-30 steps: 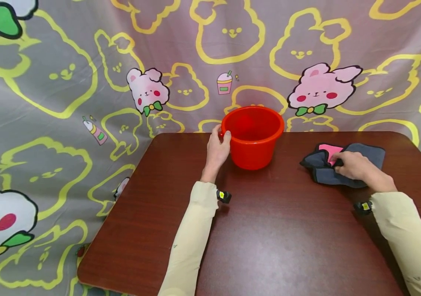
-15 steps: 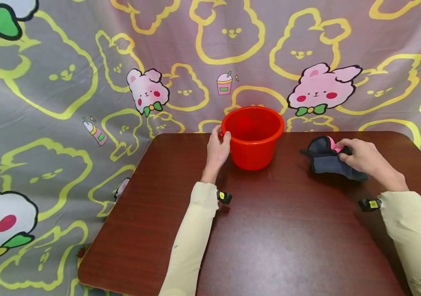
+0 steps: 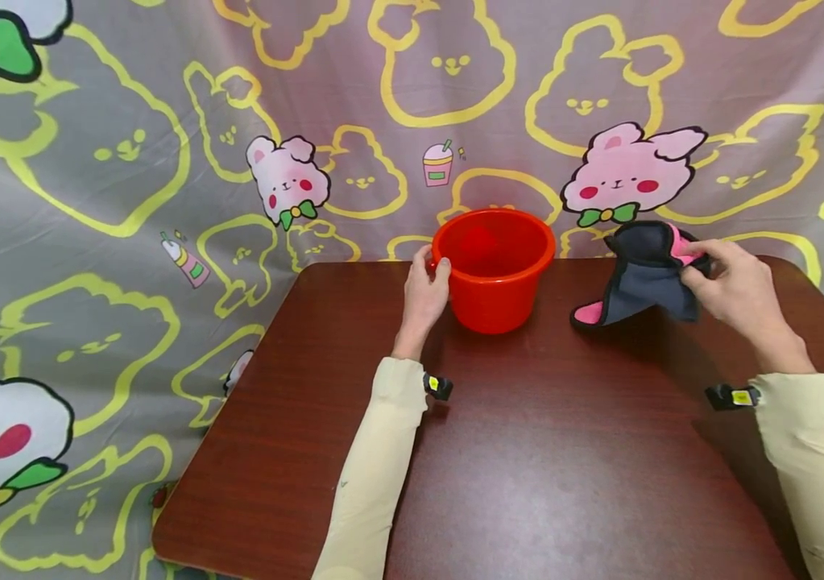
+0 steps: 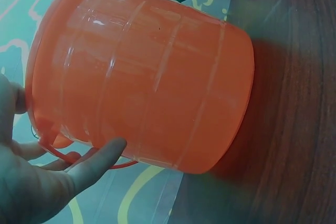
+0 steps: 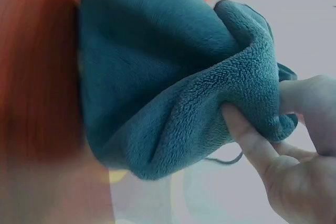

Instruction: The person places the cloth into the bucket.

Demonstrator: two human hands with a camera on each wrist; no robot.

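Note:
A red plastic bucket [image 3: 494,300] stands upright on the table near its back edge. My left hand [image 3: 424,296] holds it at the left side, fingers around the rim and the handle's end. In the left wrist view, the thumb lies along the bucket's wall beside a thin red handle [image 4: 124,165]. To the right, my right hand [image 3: 741,292] pinches a dark grey towel [image 3: 642,283] with black edging and a pink reverse side. The towel hangs in folds above the table, its pink lower-left corner lowest. Its fluffy pile [image 5: 178,103] fills much of the right wrist view.
The brown wooden table [image 3: 564,451] has rounded corners. A patterned cloth backdrop [image 3: 354,97] rises directly behind its back edge and runs along the left side. Small black wrist devices sit at both cream sleeves [image 3: 375,459].
My right hand has lifted the towel off the table, raising it up and slightly rightward so that it hangs. The left hand and the bucket stay in place.

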